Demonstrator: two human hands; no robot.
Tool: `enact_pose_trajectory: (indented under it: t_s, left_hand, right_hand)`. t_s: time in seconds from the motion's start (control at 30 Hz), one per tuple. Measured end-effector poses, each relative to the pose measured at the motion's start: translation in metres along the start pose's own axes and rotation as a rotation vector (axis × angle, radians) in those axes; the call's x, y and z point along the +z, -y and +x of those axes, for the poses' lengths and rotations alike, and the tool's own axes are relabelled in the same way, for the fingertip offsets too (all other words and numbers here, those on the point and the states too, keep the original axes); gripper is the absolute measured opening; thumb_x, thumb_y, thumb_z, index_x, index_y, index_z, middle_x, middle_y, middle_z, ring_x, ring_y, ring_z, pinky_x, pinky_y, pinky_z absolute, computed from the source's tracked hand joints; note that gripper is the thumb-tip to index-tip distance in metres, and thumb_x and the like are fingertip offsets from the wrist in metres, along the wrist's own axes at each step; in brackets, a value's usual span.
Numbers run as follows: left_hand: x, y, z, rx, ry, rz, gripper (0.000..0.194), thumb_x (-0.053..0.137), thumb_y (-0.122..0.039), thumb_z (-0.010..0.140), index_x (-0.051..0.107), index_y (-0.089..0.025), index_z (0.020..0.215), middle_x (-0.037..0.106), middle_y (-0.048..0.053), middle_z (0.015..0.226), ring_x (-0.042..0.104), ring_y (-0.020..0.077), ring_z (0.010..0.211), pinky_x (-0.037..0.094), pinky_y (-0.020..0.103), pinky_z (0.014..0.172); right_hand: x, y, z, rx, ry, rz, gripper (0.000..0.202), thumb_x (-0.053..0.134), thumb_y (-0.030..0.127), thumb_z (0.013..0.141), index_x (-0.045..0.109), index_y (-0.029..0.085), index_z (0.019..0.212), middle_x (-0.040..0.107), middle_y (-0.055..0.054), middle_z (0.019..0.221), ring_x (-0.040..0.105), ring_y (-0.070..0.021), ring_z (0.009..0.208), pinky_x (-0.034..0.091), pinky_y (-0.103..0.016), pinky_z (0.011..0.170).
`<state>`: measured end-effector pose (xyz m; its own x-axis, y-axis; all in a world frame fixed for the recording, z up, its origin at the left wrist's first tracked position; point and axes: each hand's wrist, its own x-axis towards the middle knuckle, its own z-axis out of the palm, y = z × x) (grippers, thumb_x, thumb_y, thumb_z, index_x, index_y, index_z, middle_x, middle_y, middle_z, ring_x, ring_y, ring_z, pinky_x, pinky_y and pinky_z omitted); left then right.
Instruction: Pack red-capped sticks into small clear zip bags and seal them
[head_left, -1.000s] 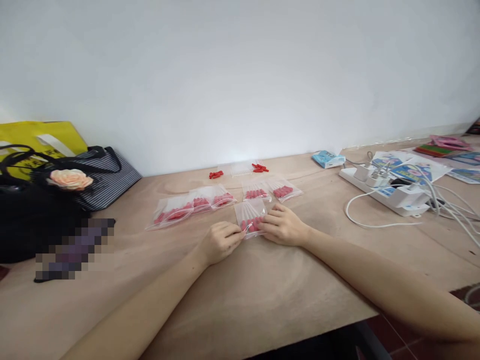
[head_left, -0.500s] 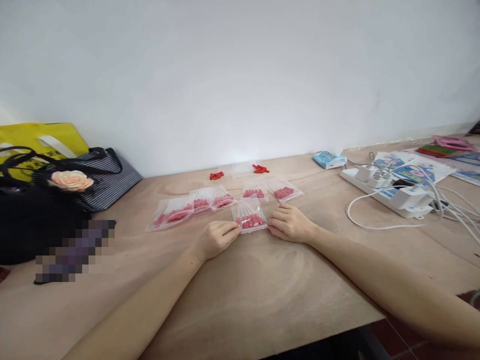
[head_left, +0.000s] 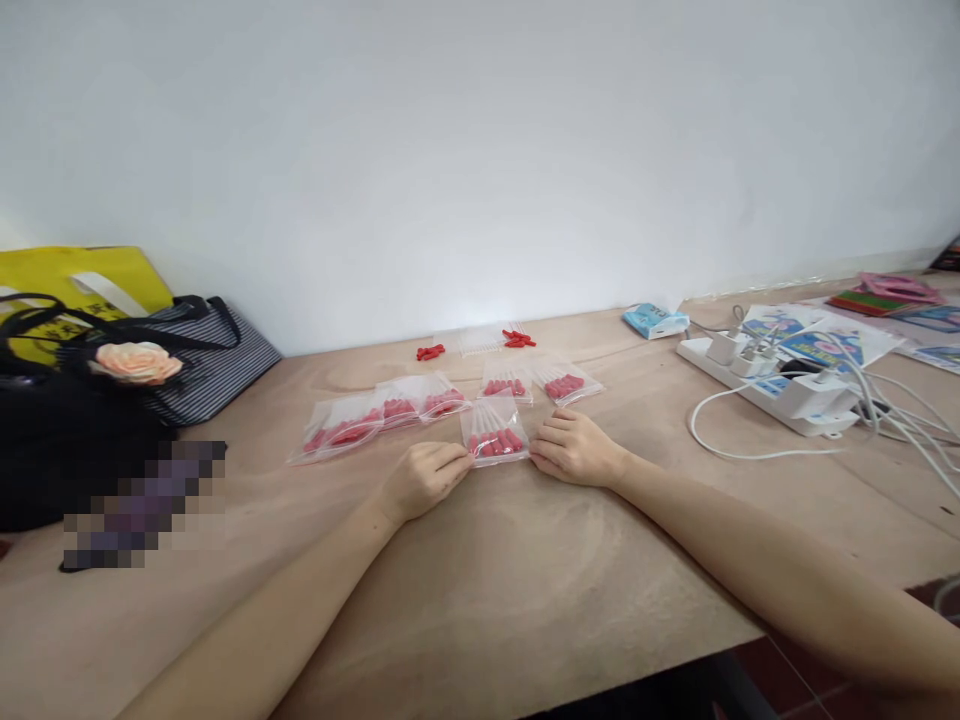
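In the head view, the left hand [head_left: 427, 480] has its fingers drawn narrowly together at the near left corner of a clear bag [head_left: 491, 412]. The right hand [head_left: 576, 448] is curled, its fingertips at the near right corner; the thumbs are hidden, so I cannot tell whether either hand pinches the plastic. The bag lies flat between the hands, with red pieces [head_left: 495, 442] along its near side. Just beyond the hands are two more filled bags [head_left: 564, 381], and beyond the left hand a row of overlapping ones [head_left: 399, 404]. Farther ahead, near the wall [head_left: 480, 160], lie loose red pieces [head_left: 430, 352]. Well to the right of the right hand sits a power strip [head_left: 765, 385] with cables.
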<state>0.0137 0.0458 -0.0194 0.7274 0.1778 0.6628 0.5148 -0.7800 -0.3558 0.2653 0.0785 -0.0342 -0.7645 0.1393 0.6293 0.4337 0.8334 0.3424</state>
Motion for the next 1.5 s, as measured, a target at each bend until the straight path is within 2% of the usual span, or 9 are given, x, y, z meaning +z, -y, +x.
enact_pose_trajectory:
  t_s: [0.23,0.4,0.53,0.7,0.97,1.13,1.27,1.4,1.5]
  left_hand:
    - [0.0,-0.002,0.005,0.005,0.006,-0.009,0.019,0.043,-0.014,0.087,0.059,-0.016,0.076,0.066,0.001,0.069,0.061,0.011,0.059,0.048,0.022,0.055]
    - [-0.001,-0.002,0.006,0.002,0.019,0.007,0.02,0.042,-0.013,0.087,0.06,-0.016,0.079,0.065,0.002,0.069,0.06,0.0111,0.059,0.048,0.021,0.055]
    - [-0.001,-0.002,0.005,0.003,0.02,0.0,0.02,0.041,-0.012,0.087,0.06,-0.016,0.081,0.065,0.003,0.07,0.061,0.0118,0.06,0.049,0.023,0.055]
    - [-0.001,-0.001,0.001,-0.005,-0.014,-0.04,0.017,0.044,-0.01,0.084,0.06,-0.016,0.083,0.066,0.004,0.073,0.061,0.0128,0.061,0.05,0.024,0.056]
    - [-0.004,-0.002,-0.003,-0.049,-0.006,-0.149,0.013,0.049,-0.01,0.082,0.06,-0.016,0.086,0.066,0.005,0.075,0.062,0.013,0.064,0.05,0.024,0.057]
    - [-0.004,-0.003,-0.003,-0.066,-0.021,-0.162,0.012,0.049,-0.012,0.083,0.06,-0.017,0.084,0.066,0.003,0.073,0.061,0.0119,0.062,0.049,0.023,0.056]
    - [-0.007,-0.004,-0.003,-0.099,-0.012,-0.178,0.013,0.048,-0.013,0.084,0.059,-0.018,0.081,0.065,0.002,0.07,0.062,0.0114,0.062,0.049,0.022,0.056]
    - [-0.009,-0.006,-0.002,-0.095,-0.02,-0.177,0.011,0.049,-0.012,0.083,0.059,-0.017,0.081,0.065,0.002,0.069,0.062,0.0115,0.061,0.049,0.022,0.056]
    - [-0.009,-0.007,-0.001,-0.065,-0.036,-0.166,0.01,0.05,-0.013,0.082,0.059,-0.018,0.082,0.066,0.002,0.071,0.061,0.0111,0.061,0.05,0.022,0.058]
  right_hand:
    - [0.011,0.018,0.022,0.023,-0.08,0.003,0.024,0.045,0.02,0.085,0.056,0.016,0.064,0.053,-0.001,0.061,0.039,-0.0121,0.062,0.024,-0.029,0.06]
    - [0.026,0.029,0.041,-0.026,-0.116,-0.015,0.023,0.044,0.017,0.085,0.055,0.015,0.064,0.053,-0.001,0.062,0.039,-0.0124,0.063,0.023,-0.029,0.06]
    - [0.028,0.03,0.046,-0.061,-0.117,-0.035,0.026,0.042,0.015,0.085,0.053,0.015,0.061,0.05,-0.001,0.06,0.038,-0.0124,0.062,0.021,-0.03,0.059]
    - [0.019,0.026,0.041,-0.092,-0.097,-0.081,0.028,0.039,0.011,0.086,0.052,0.015,0.061,0.049,-0.001,0.059,0.038,-0.0123,0.061,0.02,-0.03,0.058]
    - [-0.001,0.012,0.011,-0.038,-0.07,-0.141,0.027,0.039,0.008,0.085,0.053,0.015,0.063,0.047,-0.001,0.059,0.035,-0.0118,0.059,0.021,-0.03,0.059]
    - [-0.002,0.008,0.002,0.008,-0.059,-0.158,0.03,0.04,0.013,0.087,0.052,0.015,0.06,0.048,-0.001,0.058,0.035,-0.0115,0.057,0.021,-0.03,0.058]
    - [-0.002,0.009,0.001,0.057,-0.072,-0.124,0.035,0.042,0.026,0.089,0.05,0.016,0.056,0.048,0.0,0.055,0.038,-0.0106,0.054,0.025,-0.029,0.056]
    - [-0.002,0.015,0.001,0.183,-0.047,-0.026,0.027,0.045,0.038,0.086,0.059,0.016,0.079,0.06,-0.002,0.072,0.05,-0.0097,0.059,0.03,-0.025,0.052]
    - [0.0,0.021,0.002,0.245,-0.03,0.061,0.018,0.044,0.029,0.087,0.06,0.02,0.091,0.063,-0.002,0.089,0.056,-0.0079,0.064,0.033,-0.022,0.05]
